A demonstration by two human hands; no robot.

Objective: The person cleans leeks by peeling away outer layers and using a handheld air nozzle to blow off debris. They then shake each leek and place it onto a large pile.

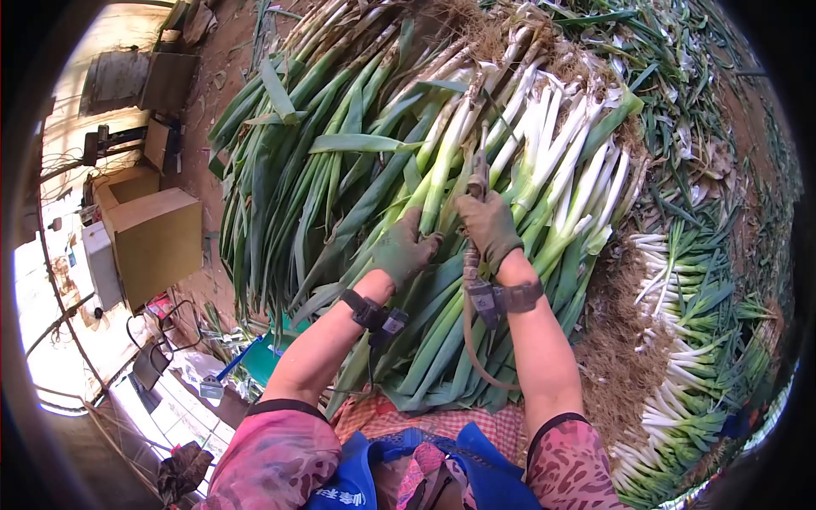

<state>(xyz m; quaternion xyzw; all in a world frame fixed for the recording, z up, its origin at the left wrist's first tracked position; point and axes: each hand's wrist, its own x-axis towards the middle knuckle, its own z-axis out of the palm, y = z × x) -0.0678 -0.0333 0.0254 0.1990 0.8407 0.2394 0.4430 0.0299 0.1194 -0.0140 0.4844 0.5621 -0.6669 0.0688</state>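
Observation:
My left hand (pixel 406 249), in a dirty green work glove, is closed around the green part of a leek (pixel 444 161) on the heap. That leek's pale stem points away from me, roots at the far end. My right hand (pixel 490 228), also gloved, grips an air blow gun (pixel 478 174) with a thin nozzle pointing up among the stems. From its lower end a hose (pixel 470 340) curves down past my right wrist. A large pile of leeks (pixel 340 187) lies under and around both hands, white stems and brown roots towards the upper right.
Cleaned leeks (pixel 680 374) lie in a row on the right, beside loose roots and soil (pixel 625 340). Leaf scraps (pixel 680 110) cover the ground at upper right. On the left stand a cardboard box (pixel 157 242), a chair (pixel 157 348) and a green dustpan (pixel 268 357).

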